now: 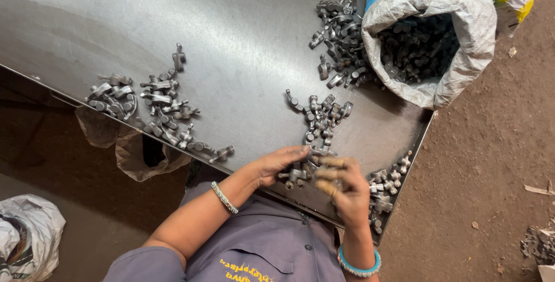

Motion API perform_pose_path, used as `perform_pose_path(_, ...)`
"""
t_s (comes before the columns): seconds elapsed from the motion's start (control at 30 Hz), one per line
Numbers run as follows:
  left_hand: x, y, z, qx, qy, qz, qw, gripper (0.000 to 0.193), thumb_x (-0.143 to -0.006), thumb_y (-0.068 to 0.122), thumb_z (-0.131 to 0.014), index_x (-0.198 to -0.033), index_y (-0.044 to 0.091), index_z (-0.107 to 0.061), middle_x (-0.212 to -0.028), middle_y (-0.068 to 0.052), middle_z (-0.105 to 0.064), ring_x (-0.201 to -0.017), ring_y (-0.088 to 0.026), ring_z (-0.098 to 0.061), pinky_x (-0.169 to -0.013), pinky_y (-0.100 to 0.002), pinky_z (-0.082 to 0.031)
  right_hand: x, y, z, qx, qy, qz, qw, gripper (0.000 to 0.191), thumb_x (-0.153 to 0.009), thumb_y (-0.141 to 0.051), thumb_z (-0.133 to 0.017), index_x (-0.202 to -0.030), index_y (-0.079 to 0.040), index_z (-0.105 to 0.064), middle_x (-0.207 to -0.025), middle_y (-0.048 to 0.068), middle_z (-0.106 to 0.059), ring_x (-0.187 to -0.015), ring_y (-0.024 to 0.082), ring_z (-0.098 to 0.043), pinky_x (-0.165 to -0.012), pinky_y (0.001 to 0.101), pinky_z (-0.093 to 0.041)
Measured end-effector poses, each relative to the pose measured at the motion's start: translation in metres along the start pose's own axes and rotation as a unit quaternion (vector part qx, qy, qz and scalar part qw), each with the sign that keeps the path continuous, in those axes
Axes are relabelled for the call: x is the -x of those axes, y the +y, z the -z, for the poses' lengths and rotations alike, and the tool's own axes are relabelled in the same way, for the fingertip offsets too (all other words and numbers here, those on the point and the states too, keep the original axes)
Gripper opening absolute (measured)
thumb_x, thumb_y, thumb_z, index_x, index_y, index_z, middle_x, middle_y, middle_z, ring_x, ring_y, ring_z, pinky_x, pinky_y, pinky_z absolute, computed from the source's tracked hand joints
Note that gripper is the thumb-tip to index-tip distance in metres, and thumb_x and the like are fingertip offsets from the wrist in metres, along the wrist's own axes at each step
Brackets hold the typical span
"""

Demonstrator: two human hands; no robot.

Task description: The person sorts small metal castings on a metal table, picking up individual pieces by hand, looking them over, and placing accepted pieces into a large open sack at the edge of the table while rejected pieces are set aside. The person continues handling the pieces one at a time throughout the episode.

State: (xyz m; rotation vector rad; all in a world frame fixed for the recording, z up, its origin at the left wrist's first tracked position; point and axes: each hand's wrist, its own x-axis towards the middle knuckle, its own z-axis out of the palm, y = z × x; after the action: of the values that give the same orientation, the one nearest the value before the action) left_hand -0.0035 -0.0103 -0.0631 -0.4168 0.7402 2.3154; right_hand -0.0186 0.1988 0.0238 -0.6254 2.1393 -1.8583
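Our left hand [276,165] and right hand [346,186] together grasp small metal parts [296,175]. They sit near the open sack [462,39] on the metal table [231,39].

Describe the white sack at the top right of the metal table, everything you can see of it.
The white sack is woven plastic by the look of it, with its mouth rolled down into a thick rim. It stands open on the table's far right corner, full of dark grey metal parts. More loose parts lie against its left side.
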Motion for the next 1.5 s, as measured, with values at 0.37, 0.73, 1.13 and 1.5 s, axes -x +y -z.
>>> perform_pose_path(0.37,0.032,0.043,0.002,-0.089,0.051,-0.085,0.991,0.037,-0.088,0.038,-0.076,-0.105,0.006,-0.069,-0.079,-0.004,-0.071,-0.058,-0.009,-0.067,-0.045,-0.024,-0.055,-0.037,0.028,-0.024,0.464,0.017,0.027,0.885,0.031,-0.073,0.002,-0.082,-0.100,-0.007,-0.071,-0.102,0.009,-0.073,-0.110,0.030,-0.059,-0.097,0.0435,-0.049)
perform_pose_path(0.73,0.005,0.018,0.005,-0.163,0.018,0.007,0.986,0.038,-0.092,0.040,-0.076,-0.092,0.002,-0.075,-0.073,-0.005,-0.071,-0.048,-0.006,-0.060,-0.042,-0.021,-0.049,0.010,0.064,0.022,-0.428,0.155,-0.156,0.877,0.037,-0.083,0.006,-0.077,-0.117,-0.001,-0.065,-0.116,0.015,-0.072,-0.106,0.025,-0.070,-0.095,0.0392,-0.058)
perform_pose_path(1.13,-0.005,0.006,0.000,-0.019,-0.011,0.055,0.998,0.032,-0.095,0.036,-0.074,-0.099,0.005,-0.070,-0.080,-0.002,-0.071,-0.062,-0.010,-0.068,-0.049,-0.025,-0.057,0.016,0.107,0.012,-0.392,0.123,-0.246,0.878,0.030,-0.090,-0.018,-0.078,-0.114,-0.002,-0.071,-0.100,0.007,-0.075,-0.087,0.015,-0.071,-0.073,0.0280,-0.057)
perform_pose_path(1.5,-0.004,0.006,0.005,-0.088,0.019,0.039,0.995,0.039,-0.096,0.043,-0.070,-0.097,0.004,-0.072,-0.077,-0.002,-0.071,-0.059,-0.008,-0.066,-0.044,-0.022,-0.052,0.011,0.079,0.007,-0.325,0.140,-0.215,0.910,0.031,-0.089,-0.021,-0.080,-0.110,0.001,-0.072,-0.094,0.007,-0.075,-0.077,0.013,-0.067,-0.065,0.0244,-0.053)
